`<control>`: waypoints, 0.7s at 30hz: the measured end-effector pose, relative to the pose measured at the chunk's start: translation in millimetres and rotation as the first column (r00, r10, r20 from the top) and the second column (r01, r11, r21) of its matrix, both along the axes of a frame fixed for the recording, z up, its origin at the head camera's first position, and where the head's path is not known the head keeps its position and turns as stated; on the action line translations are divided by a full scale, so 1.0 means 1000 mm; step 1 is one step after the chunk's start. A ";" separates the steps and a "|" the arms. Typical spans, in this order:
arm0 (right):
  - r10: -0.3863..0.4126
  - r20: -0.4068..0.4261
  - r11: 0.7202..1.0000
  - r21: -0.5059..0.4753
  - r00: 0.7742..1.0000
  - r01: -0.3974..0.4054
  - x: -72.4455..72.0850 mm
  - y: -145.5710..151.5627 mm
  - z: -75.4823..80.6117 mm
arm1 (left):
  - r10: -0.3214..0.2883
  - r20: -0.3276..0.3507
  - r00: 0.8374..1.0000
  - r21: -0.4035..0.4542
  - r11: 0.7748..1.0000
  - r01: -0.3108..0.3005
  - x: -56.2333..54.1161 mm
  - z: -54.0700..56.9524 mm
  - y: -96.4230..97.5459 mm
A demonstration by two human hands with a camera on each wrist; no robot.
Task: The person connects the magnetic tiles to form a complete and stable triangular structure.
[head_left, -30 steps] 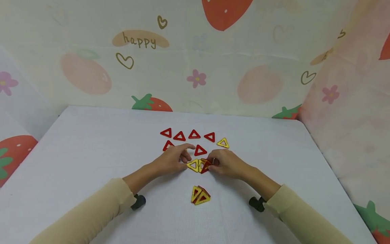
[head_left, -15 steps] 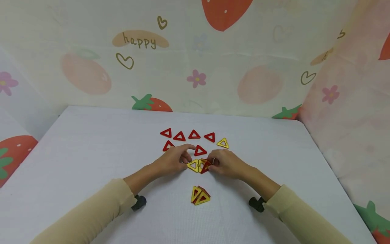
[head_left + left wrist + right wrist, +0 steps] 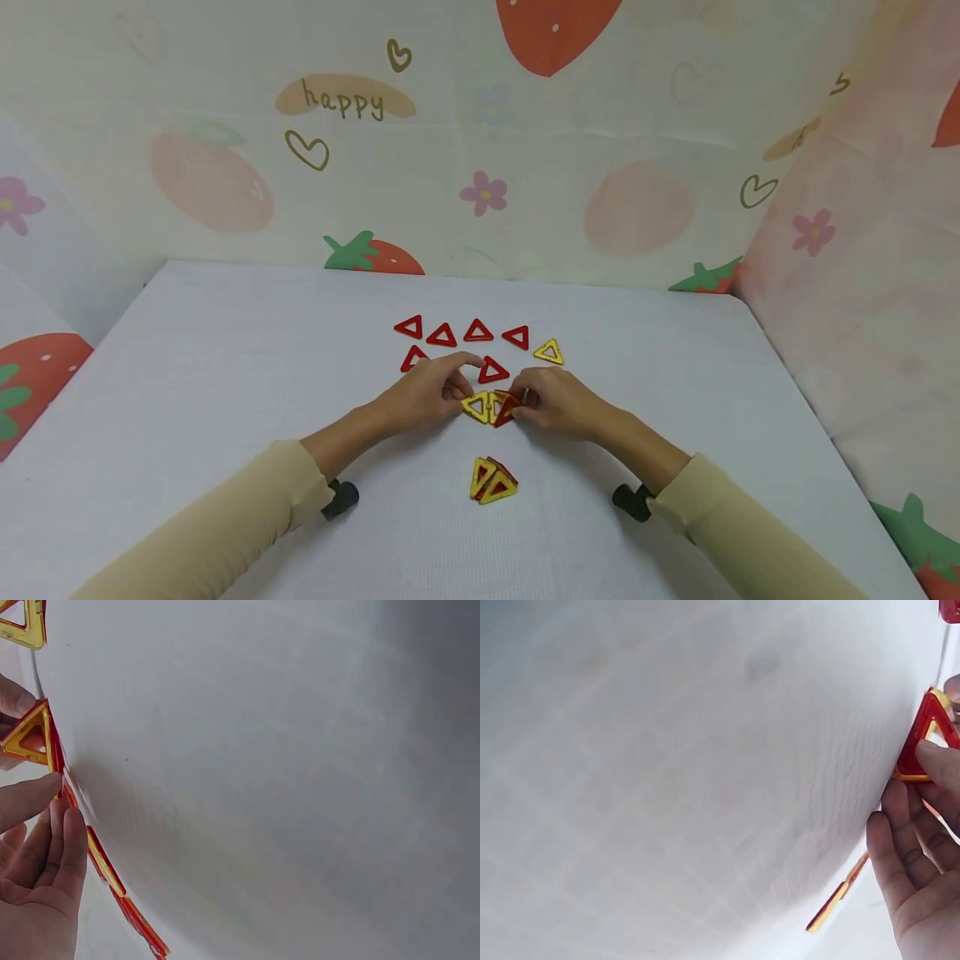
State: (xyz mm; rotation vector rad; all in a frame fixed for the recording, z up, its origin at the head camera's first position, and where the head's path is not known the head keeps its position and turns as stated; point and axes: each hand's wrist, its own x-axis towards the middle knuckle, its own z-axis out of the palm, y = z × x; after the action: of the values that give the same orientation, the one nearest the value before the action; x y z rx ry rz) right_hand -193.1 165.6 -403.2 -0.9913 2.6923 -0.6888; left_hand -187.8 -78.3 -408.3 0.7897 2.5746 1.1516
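In the head view my left hand (image 3: 422, 393) pinches the outer corner of a yellow triangular magnetic tile (image 3: 485, 413), its index finger stretched out past the thumb. This tile joins edge to edge with a second yellow one, on which red triangular tiles lean up. My right hand (image 3: 558, 402) holds the red tile (image 3: 506, 412) on that side between thumb and fingers. From the right wrist, the thumb lies on the red tile's face (image 3: 911, 759). The left wrist view shows thumb and fingertips meeting at the lower tip of a tile (image 3: 55, 754).
Nearer the body stands a small yellow and red pyramid (image 3: 495, 499). Beyond the hands lie several loose red triangles, one (image 3: 502, 373) close behind the joined tiles, and one loose yellow triangle (image 3: 549, 360). A patterned cloth wall (image 3: 555, 225) borders the white table (image 3: 262, 350).
My left thumb and the yellow tile's outer corner have shifted very slightly to the right. My right hand, the pyramid and the loose triangles have stayed where they were.
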 end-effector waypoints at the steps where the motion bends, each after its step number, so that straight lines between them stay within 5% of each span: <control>1: -0.001 -0.001 1.000 0.001 1.000 0.001 0.000 0.000 0.000 | 0.000 -0.001 1.000 0.003 1.000 0.000 0.000 0.000 0.000; 21: -0.002 0.005 1.000 0.001 1.000 0.002 0.000 -0.001 -0.001 | -0.031 -0.047 0.998 0.088 0.996 0.035 0.000 0.003 0.000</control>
State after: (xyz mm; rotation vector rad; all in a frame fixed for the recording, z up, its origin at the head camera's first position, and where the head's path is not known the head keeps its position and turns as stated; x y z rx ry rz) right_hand -193.5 165.0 -403.9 -0.9850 2.6892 -0.6898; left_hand -187.3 -78.3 -405.6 0.8839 2.5523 1.2595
